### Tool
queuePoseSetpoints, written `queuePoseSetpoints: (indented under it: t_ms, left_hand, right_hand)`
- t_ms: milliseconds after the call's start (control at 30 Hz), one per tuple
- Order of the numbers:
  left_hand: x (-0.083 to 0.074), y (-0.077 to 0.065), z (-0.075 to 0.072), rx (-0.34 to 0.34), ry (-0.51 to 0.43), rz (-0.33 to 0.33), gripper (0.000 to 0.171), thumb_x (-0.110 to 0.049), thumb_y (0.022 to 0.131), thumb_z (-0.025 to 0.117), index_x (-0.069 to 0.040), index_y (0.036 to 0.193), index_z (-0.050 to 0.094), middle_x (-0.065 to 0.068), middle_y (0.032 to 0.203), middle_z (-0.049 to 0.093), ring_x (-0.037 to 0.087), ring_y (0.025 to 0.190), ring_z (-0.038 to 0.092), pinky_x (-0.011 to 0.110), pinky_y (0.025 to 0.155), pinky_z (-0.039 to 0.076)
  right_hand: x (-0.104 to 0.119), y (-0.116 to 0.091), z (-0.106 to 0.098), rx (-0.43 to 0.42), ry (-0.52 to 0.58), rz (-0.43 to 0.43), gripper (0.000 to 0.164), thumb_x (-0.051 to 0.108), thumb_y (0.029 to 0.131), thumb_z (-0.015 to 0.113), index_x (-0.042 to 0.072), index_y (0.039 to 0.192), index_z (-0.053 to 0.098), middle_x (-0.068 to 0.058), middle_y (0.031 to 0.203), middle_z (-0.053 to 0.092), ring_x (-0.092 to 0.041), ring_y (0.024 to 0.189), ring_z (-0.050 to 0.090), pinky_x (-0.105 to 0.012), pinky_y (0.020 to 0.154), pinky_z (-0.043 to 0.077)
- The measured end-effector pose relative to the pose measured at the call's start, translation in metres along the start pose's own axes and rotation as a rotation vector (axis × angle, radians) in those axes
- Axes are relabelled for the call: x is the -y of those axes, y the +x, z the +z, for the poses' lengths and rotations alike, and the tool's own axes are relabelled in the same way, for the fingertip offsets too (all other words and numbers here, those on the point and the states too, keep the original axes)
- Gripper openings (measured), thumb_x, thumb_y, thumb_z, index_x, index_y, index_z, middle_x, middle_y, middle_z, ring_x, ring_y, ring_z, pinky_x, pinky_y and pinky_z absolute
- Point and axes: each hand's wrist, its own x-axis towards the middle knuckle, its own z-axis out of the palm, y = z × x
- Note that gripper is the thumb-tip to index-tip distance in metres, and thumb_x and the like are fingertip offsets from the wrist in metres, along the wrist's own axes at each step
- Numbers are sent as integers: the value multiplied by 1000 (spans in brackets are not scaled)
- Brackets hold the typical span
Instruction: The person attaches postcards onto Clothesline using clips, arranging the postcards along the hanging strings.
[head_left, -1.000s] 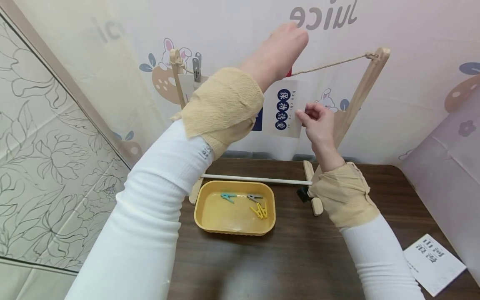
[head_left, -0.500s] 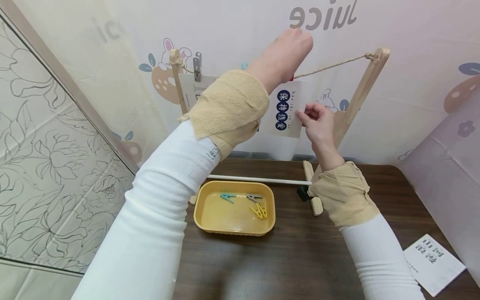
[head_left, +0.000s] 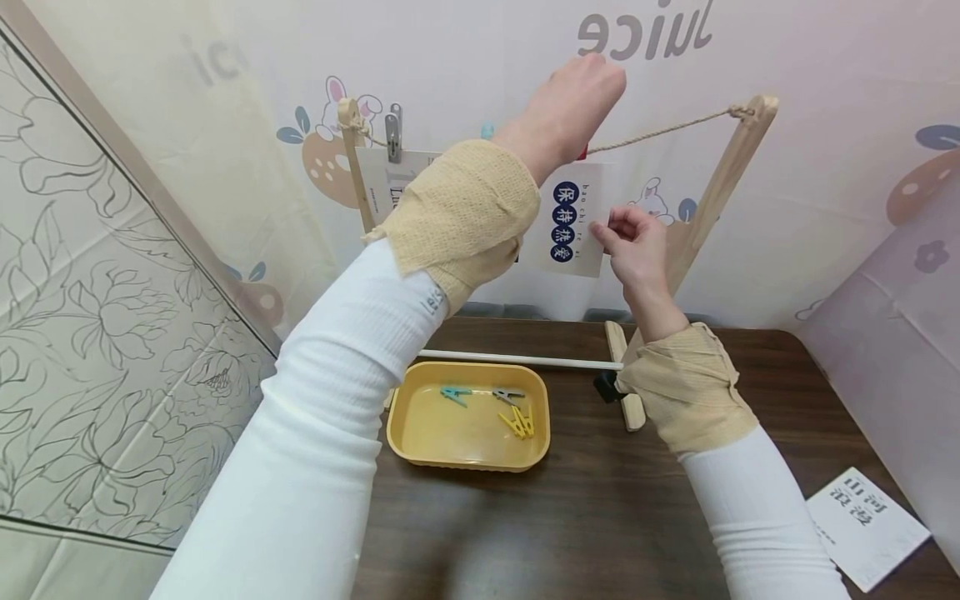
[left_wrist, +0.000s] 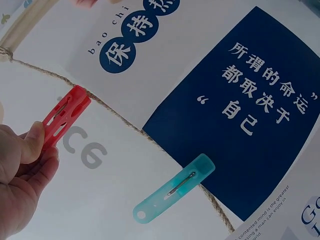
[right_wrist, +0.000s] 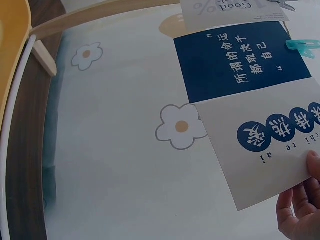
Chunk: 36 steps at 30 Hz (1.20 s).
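Observation:
My left hand (head_left: 573, 104) is up at the rope (head_left: 667, 131), pinching the tail of a red clothespin (left_wrist: 67, 116) between thumb and fingers. The clothespin's front end overlaps the rope at the top edge of a white card (head_left: 573, 221) printed with blue circles. My right hand (head_left: 637, 246) pinches that card's right edge between thumb and fingers. Beside it hangs a dark blue card (left_wrist: 245, 105), with a teal clothespin (left_wrist: 175, 187) gripping it at the rope. In the head view, the left forearm hides most of the blue card.
A metal clip (head_left: 393, 135) holds another printed card (head_left: 375, 179) near the left post. The wooden right post (head_left: 723, 179) carries the rope's other end. Below, a yellow tray (head_left: 465, 462) contains several clothespins (head_left: 519, 422). A white booklet (head_left: 866, 529) lies at the table's right edge.
My left hand and forearm have shifted slightly right and down toward the rope, baring more of the leftmost card and the teal clothespin's end. My right hand keeps its place on the white card.

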Motion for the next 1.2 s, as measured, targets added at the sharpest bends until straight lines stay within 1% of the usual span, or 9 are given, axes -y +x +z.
queuePoseSetpoints:
  t_ms: [100, 267, 367, 533, 633, 767, 900, 1033, 1200]
  left_hand:
    - [1, 2, -3, 24, -4, -5, 38, 7, 85, 39, -2, 119, 51, 10, 118, 52, 21, 111, 46, 24, 93, 36]
    - [2, -1, 0, -3, -17, -9, 35, 6, 88, 37, -2, 119, 51, 9, 119, 52, 19, 112, 45, 23, 95, 33]
    - [3, 1, 1, -5, -26, -11, 36, 8, 86, 38, -2, 118, 52, 8, 117, 53, 19, 112, 46, 23, 96, 33]
    - [3, 4, 2, 4, -34, -13, 37, 10, 84, 40, -2, 116, 53, 8, 114, 55, 18, 108, 49, 22, 93, 36]
    - [3, 4, 1, 15, -44, -13, 36, 9, 86, 39, -2, 117, 53, 7, 114, 55, 18, 108, 49, 21, 92, 37]
    - [3, 2, 0, 24, -49, -21, 35, 8, 87, 38, -2, 119, 50, 9, 117, 52, 18, 111, 46, 22, 93, 35]
    - [4, 1, -1, 36, -55, -32, 34, 7, 88, 38, -2, 120, 48, 9, 118, 50, 18, 112, 44, 21, 94, 34]
    - [4, 0, -2, 45, -74, -25, 35, 8, 87, 37, -2, 117, 50, 8, 116, 51, 17, 109, 45, 21, 92, 36]
    - [3, -1, 0, 61, -84, -23, 34, 7, 87, 40, -2, 119, 48, 7, 115, 51, 17, 108, 47, 20, 90, 37]
  right_hand:
    - [0, 0, 0, 4, -11, 4, 8, 3, 80, 63, 2, 87, 61, -1, 82, 62, -10, 77, 55, -20, 66, 48]
    - [0, 0, -1, 12, -49, 16, 11, 7, 81, 63, 3, 91, 61, 0, 85, 62, -10, 79, 55, -22, 70, 48]
    - [1, 0, -1, 14, -59, 25, 12, 7, 81, 63, 3, 92, 61, 0, 85, 61, -10, 79, 55, -22, 70, 48]
    - [3, 1, -2, 19, -45, 47, 13, 7, 81, 63, 2, 93, 60, 0, 85, 61, -10, 80, 55, -21, 69, 48]
    - [3, 2, -3, 23, -45, 56, 13, 7, 81, 62, 2, 93, 60, -1, 86, 61, -10, 81, 55, -21, 70, 48]
    - [2, 2, -3, 37, -52, 63, 12, 8, 81, 62, 4, 93, 60, -1, 87, 61, -11, 82, 55, -23, 72, 48]
    - [0, 2, -3, 43, -46, 64, 10, 7, 81, 62, 5, 91, 61, 0, 86, 61, -11, 82, 55, -24, 72, 48]
    - [0, 4, -4, 43, -34, 59, 11, 7, 82, 62, 4, 92, 60, 0, 85, 60, -10, 81, 55, -23, 72, 48]
    - [1, 6, -5, 41, -29, 50, 10, 7, 81, 62, 5, 91, 61, 2, 82, 60, -9, 79, 55, -21, 70, 48]
